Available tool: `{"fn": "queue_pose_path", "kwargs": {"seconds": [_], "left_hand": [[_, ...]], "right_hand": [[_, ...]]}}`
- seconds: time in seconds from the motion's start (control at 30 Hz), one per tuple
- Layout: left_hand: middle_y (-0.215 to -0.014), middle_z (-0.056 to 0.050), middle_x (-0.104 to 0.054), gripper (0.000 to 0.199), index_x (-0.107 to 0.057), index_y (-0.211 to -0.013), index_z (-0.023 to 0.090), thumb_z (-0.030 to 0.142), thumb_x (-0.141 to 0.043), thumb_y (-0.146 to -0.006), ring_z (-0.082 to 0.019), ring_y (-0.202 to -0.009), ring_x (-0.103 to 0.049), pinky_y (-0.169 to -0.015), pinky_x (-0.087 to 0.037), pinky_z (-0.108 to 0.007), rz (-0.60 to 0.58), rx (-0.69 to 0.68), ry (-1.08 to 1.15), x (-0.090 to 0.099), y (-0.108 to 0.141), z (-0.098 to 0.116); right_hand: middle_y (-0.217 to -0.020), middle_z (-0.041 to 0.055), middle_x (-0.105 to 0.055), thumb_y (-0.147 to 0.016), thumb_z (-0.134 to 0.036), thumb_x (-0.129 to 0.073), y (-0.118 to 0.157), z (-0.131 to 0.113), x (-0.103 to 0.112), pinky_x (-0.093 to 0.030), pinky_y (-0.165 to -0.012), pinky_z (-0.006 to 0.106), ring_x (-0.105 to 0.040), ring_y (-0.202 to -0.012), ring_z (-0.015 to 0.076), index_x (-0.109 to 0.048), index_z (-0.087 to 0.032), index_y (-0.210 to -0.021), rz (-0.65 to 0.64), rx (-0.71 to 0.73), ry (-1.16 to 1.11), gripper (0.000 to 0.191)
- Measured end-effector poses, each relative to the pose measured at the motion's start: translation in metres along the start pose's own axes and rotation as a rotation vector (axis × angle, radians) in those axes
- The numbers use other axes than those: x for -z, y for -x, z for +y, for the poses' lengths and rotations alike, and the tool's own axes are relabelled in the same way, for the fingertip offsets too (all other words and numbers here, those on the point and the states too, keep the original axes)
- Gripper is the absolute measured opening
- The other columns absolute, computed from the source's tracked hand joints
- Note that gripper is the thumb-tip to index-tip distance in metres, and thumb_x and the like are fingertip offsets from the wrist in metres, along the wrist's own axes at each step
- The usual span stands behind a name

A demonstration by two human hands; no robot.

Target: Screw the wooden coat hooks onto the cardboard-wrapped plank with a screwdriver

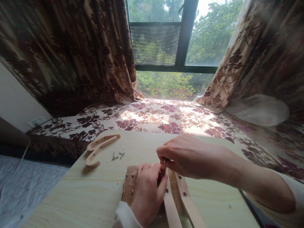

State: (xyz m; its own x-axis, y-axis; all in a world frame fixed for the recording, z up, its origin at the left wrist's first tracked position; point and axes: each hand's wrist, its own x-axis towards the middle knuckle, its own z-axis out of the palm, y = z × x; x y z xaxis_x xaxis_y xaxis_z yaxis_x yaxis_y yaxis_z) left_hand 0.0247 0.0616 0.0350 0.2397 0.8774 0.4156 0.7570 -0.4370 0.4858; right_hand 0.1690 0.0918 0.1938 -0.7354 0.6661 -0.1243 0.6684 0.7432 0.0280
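Above the table, my right hand is closed in a pinch on a small dark metal piece, whose kind I cannot make out. Just below it, my left hand has its fingers and thumb curled together; what they grip is hidden. The thumb lies against a pale wooden strip with dark holes or screw heads. A second wooden strip runs beside it on the right. Under my left hand lies a brown block with small pale studs on top.
Two curved wooden pieces lie at the far left of the pale wooden table. Several loose screws are near them. Beyond the table is a flowered window seat between patterned curtains.
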Motion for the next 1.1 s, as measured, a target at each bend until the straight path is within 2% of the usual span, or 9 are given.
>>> {"fn": "queue_pose_path", "kwargs": {"seconds": [0.17, 0.23, 0.33, 0.43, 0.63, 0.73, 0.87, 0.97, 1.1], "left_hand": [[-0.070, -0.001, -0.055, 0.011, -0.053, -0.072, 0.021, 0.016, -0.054, -0.082, -0.021, -0.071, -0.048, -0.067, -0.033, -0.033, 0.004, -0.013, 0.004, 0.000, -0.002, 0.000], [-0.069, -0.001, -0.054, 0.012, -0.053, -0.072, 0.021, 0.017, -0.053, -0.083, -0.021, -0.071, -0.048, -0.067, -0.033, -0.033, 0.005, -0.014, 0.005, 0.001, -0.002, 0.001], [-0.069, -0.001, -0.054, 0.013, -0.052, -0.071, 0.020, 0.017, -0.052, -0.084, -0.020, -0.071, -0.047, -0.068, -0.034, -0.033, -0.003, -0.015, 0.008, 0.002, -0.002, 0.001], [-0.070, -0.001, -0.054, 0.014, -0.052, -0.071, 0.020, 0.016, -0.052, -0.083, -0.020, -0.071, -0.048, -0.069, -0.034, -0.034, -0.003, -0.016, 0.005, 0.002, -0.002, 0.002], [-0.070, 0.000, -0.055, 0.013, -0.054, -0.071, 0.021, 0.015, -0.053, -0.083, -0.020, -0.071, -0.049, -0.068, -0.035, -0.033, 0.008, -0.027, 0.008, 0.001, -0.002, 0.002], [-0.070, 0.000, -0.055, 0.013, -0.054, -0.071, 0.021, 0.016, -0.053, -0.083, -0.020, -0.072, -0.049, -0.069, -0.035, -0.033, 0.003, -0.024, 0.016, 0.002, -0.002, 0.002], [-0.075, -0.002, -0.058, 0.013, -0.054, -0.073, 0.021, 0.015, -0.051, -0.084, -0.021, -0.075, -0.050, -0.070, -0.036, -0.034, -0.018, -0.019, 0.031, 0.005, -0.002, 0.003], [-0.075, -0.003, -0.059, 0.014, -0.053, -0.072, 0.021, 0.015, -0.050, -0.084, -0.022, -0.075, -0.050, -0.070, -0.036, -0.035, -0.017, -0.017, 0.035, 0.005, -0.001, 0.003], [-0.072, -0.002, -0.057, 0.015, -0.053, -0.071, 0.021, 0.016, -0.049, -0.085, -0.021, -0.073, -0.050, -0.070, -0.035, -0.035, -0.008, -0.023, 0.034, 0.004, -0.002, 0.003]], "right_hand": [[-0.070, 0.0040, -0.067, -0.086, -0.024, -0.055, 0.001, -0.001, 0.002, -0.021, -0.047, 0.028, -0.054, -0.058, 0.0136, -0.064, -0.017, -0.085, -0.005, -0.091, 0.033, 0.011], [-0.071, 0.0044, -0.067, -0.087, -0.025, -0.056, 0.002, -0.001, 0.006, -0.021, -0.048, 0.028, -0.056, -0.059, 0.0139, -0.063, -0.016, -0.087, -0.014, -0.084, 0.051, 0.012], [-0.070, 0.0030, -0.066, -0.086, -0.019, -0.054, 0.002, -0.003, 0.007, -0.021, -0.047, 0.028, -0.055, -0.057, 0.0124, -0.062, -0.017, -0.081, 0.010, 0.009, 0.053, 0.009], [-0.063, 0.0007, -0.062, -0.085, -0.016, -0.052, -0.001, -0.004, 0.000, -0.018, -0.045, 0.028, -0.047, -0.049, 0.0108, -0.058, -0.018, -0.072, 0.069, 0.064, 0.063, 0.014], [-0.059, 0.0021, -0.060, -0.085, -0.022, -0.055, -0.005, -0.005, 0.000, -0.014, -0.045, 0.029, -0.044, -0.046, 0.0113, -0.059, -0.016, -0.073, 0.057, -0.081, 0.097, 0.014], [-0.061, 0.0014, -0.061, -0.083, -0.019, -0.056, -0.004, -0.004, 0.004, -0.016, -0.045, 0.028, -0.046, -0.048, 0.0109, -0.059, -0.016, -0.075, 0.038, -0.020, 0.095, 0.009], [-0.057, -0.0002, -0.058, -0.078, -0.011, -0.055, -0.006, -0.005, 0.001, -0.016, -0.043, 0.028, -0.038, -0.043, 0.0098, -0.056, -0.018, -0.065, 0.042, 0.080, 0.091, 0.015], [-0.051, -0.0005, -0.054, -0.078, -0.011, -0.055, -0.007, -0.007, -0.003, -0.015, -0.043, 0.029, -0.033, -0.039, 0.0099, -0.056, -0.018, -0.062, 0.061, 0.050, 0.090, 0.017], [-0.050, -0.0004, -0.054, -0.082, -0.017, -0.056, -0.005, -0.006, -0.003, -0.014, -0.043, 0.029, -0.034, -0.039, 0.0101, -0.058, -0.017, -0.065, 0.090, -0.008, 0.097, 0.017]]}}
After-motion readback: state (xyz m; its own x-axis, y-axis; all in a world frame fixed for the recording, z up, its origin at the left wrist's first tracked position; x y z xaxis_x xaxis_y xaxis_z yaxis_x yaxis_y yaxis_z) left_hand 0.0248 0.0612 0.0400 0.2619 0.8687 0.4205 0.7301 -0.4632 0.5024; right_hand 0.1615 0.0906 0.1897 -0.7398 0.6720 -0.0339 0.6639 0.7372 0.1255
